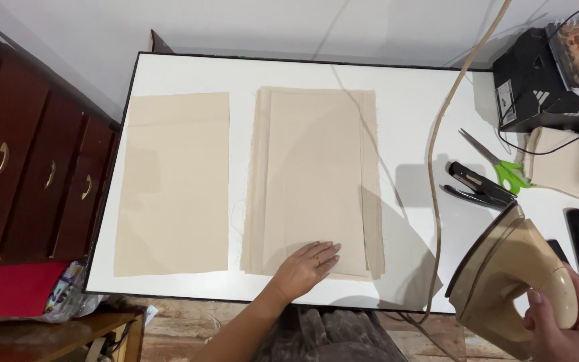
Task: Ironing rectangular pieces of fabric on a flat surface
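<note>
My left hand [306, 263] lies flat, fingers apart, on the folded cloth [313, 181] near the counter [410, 107] front edge; my right hand [564, 325] clamps the iron [510, 275] off the front right corner. I judge its cord [437, 167] may snag, or the iron scorch my fingers

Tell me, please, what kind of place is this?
Probably a home sewing or craft corner: beige fabric pieces lie on a white table, the right hand holds an iron, and scissors lie nearby.

Two plain beige cloths, one [172, 182] at nine o'clock and one [313, 181] at centre, lie on a white table [410, 121] (black-edged). The iron [514, 271] at four o'clock is tan. Scissors [500, 166] have bright green handles; the stapler [477, 188] is black, the drawers [31, 161] dark reddish-brown.
</note>
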